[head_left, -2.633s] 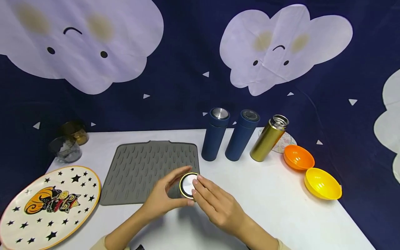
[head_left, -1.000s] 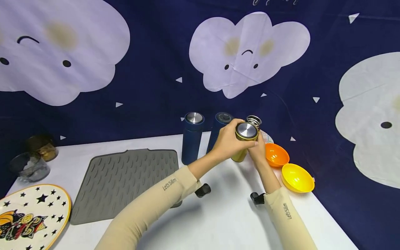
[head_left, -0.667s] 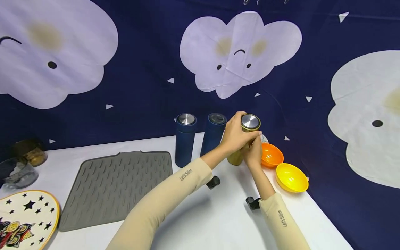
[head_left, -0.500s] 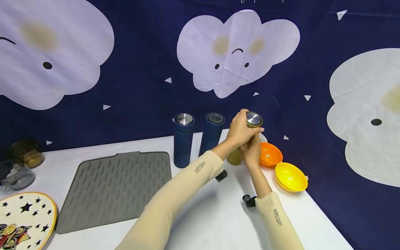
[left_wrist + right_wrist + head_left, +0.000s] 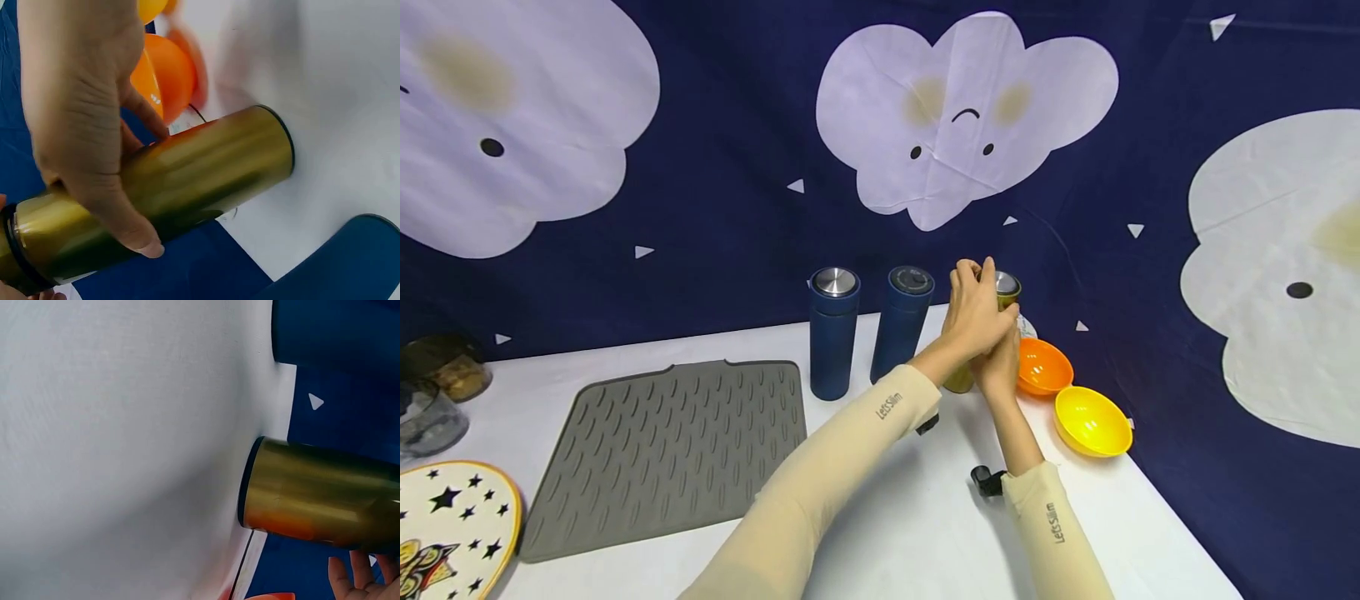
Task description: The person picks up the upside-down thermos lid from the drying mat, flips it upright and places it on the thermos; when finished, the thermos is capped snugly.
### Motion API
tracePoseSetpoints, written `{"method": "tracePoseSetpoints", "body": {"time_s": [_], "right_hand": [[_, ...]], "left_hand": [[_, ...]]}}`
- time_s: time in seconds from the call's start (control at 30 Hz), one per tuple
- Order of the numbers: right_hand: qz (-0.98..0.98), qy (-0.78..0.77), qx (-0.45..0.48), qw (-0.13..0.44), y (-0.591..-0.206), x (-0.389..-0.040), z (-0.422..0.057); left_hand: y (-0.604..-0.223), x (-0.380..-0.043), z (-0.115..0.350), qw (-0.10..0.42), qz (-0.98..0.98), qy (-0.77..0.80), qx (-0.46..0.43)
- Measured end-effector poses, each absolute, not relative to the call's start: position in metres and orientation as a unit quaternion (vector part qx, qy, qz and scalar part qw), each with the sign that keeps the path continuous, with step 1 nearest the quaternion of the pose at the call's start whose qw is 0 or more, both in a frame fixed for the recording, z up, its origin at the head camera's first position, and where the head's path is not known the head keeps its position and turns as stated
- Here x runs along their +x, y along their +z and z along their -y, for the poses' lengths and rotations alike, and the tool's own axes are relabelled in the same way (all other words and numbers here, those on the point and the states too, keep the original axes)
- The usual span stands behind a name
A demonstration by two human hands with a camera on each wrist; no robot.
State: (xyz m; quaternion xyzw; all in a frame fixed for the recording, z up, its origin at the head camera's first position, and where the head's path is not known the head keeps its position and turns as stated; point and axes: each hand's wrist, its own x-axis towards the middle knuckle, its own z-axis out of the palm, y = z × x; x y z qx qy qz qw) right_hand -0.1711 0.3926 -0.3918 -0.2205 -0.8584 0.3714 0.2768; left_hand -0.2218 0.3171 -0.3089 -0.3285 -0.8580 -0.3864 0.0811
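Note:
A gold thermos flask (image 5: 958, 382) stands on the white table, largely behind my hands in the head view. My left hand (image 5: 973, 312) is at its top, holding the silver-topped gold lid (image 5: 1006, 283) with the wrist turned. Just below, my right hand (image 5: 1000, 367) grips the flask's body. The left wrist view shows the right hand (image 5: 81, 125) wrapped around the gold flask (image 5: 206, 169), its thumb along the near side. At the left edge there, the lid is cut off by the frame. In the right wrist view the flask (image 5: 312, 494) appears sideways.
Two blue flasks (image 5: 832, 350) (image 5: 901, 333) stand to the left. An orange bowl (image 5: 1045, 367) and a yellow bowl (image 5: 1093, 421) sit right. A grey ridged mat (image 5: 685, 450), a star-patterned plate (image 5: 467, 517) and glass cups (image 5: 433, 421) lie left.
The left hand has carried the lid from the table's front to the flask's open mouth and set it there. The right hand has taken hold of the body. Most recently, the left hand has turned.

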Motion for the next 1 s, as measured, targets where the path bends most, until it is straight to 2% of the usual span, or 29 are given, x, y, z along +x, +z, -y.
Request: {"method": "tracePoseSetpoints", "body": {"time_s": [0.17, 0.27, 0.47, 0.6, 0.8, 1.0], "right_hand": [[0.859, 0.363, -0.208, 0.293, -0.393, -0.172, -0.394], [0.859, 0.359, -0.212, 0.297, -0.392, -0.174, -0.395], [0.852, 0.384, -0.227, 0.274, -0.391, -0.176, -0.392], [0.845, 0.403, -0.227, 0.268, -0.391, -0.174, -0.39], [0.842, 0.406, -0.233, 0.268, -0.389, -0.173, -0.39], [0.843, 0.403, -0.237, 0.267, -0.389, -0.174, -0.39]], "left_hand": [[-0.304, -0.223, -0.313, 0.037, 0.844, -0.4, -0.356], [-0.304, -0.222, -0.312, 0.022, 0.849, -0.404, -0.341], [-0.312, -0.223, -0.315, 0.051, 0.854, -0.435, -0.28], [-0.319, -0.228, -0.314, 0.054, 0.813, -0.5, -0.295], [-0.323, -0.234, -0.311, 0.017, 0.765, -0.553, -0.328], [-0.323, -0.235, -0.308, -0.041, 0.751, -0.58, -0.315]]}}
